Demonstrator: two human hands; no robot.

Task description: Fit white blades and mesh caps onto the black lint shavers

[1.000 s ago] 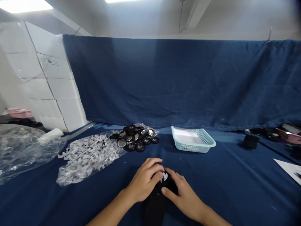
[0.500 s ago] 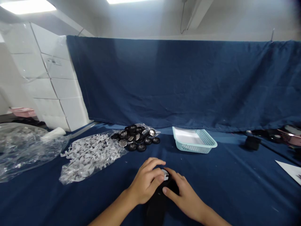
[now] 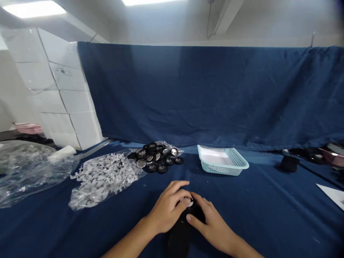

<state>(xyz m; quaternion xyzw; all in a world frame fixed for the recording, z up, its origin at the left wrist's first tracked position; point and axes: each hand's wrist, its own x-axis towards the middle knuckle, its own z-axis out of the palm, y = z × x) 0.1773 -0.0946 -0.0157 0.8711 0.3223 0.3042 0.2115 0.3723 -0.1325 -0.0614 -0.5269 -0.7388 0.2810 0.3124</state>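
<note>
A small white piece (image 3: 191,203) sits on a black object (image 3: 179,238) near the table's front edge. My left hand (image 3: 170,208) has its thumb and index finger closed on the white piece from the left. On the right, my right hand (image 3: 208,222) curves round the top of the black object, its thumb and index finger touching it. The lower part of the black object runs toward me between my wrists. Fingers cover some of the white piece, so its shape is only partly visible.
White plastic parts (image 3: 103,175) lie on a clear bag at left, beside a pile of round black parts (image 3: 162,168). A light-blue basket (image 3: 224,169) stands behind my hands. A black cylinder (image 3: 289,163) and a white sheet (image 3: 331,195) are at right.
My left thumb and index finger have moved slightly right over the white piece and cover more of it. My right hand has barely moved.
</note>
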